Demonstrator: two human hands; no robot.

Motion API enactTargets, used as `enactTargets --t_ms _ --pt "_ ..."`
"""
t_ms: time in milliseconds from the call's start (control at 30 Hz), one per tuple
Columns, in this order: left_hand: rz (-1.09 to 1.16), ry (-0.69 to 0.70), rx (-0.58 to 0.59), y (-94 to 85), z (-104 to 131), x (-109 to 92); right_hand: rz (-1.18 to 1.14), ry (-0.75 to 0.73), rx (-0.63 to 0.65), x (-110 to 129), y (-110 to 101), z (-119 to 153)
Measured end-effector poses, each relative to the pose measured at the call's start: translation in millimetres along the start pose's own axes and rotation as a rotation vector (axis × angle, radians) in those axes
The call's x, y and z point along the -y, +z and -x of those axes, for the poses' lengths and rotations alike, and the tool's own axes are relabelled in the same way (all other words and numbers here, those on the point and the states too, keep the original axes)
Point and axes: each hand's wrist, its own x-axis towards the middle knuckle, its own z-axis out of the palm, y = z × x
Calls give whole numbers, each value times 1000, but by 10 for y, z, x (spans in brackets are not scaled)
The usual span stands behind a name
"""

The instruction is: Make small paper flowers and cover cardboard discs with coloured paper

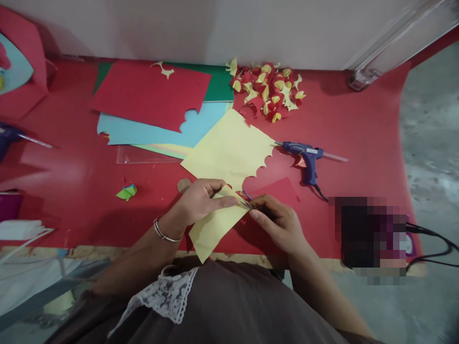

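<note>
My left hand (201, 198) pinches a piece of pale yellow paper (215, 222), its thumb lying across the top. The paper is tilted, its lower corner by the table's front edge. In my right hand (278, 220) are small scissors (246, 204), the blades at the paper's right edge; the handles are mostly hidden by my fingers. Just beyond my hands lies a larger yellow sheet (229, 148) with scalloped bites along its right side. A round brownish disc (184, 185) is beside my left hand. A red paper piece (278, 191) lies beyond my right hand.
A blue glue gun (306, 157) lies at right, another (10, 136) at far left. Red and yellow cut pieces (267, 91) are heaped at the back. Red (154, 93) and light blue sheets (143, 129) are stacked left. A green folded paper (126, 192) lies nearer.
</note>
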Motion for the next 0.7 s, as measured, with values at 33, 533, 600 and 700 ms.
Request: enactTargets --t_ms 33,533,600,700 --pt "3 -9 11 3 2 -8 -14 12 11 -8 -1 3" --pt "-130 123 48 -23 15 10 -127 55 52 -13 -20 -22" --pt "-148 132 55 -20 14 11 -122 52 51 -17 -19 -21" --pt "-195 158 52 -24 10 34 -103 50 41 -10 -19 -22"
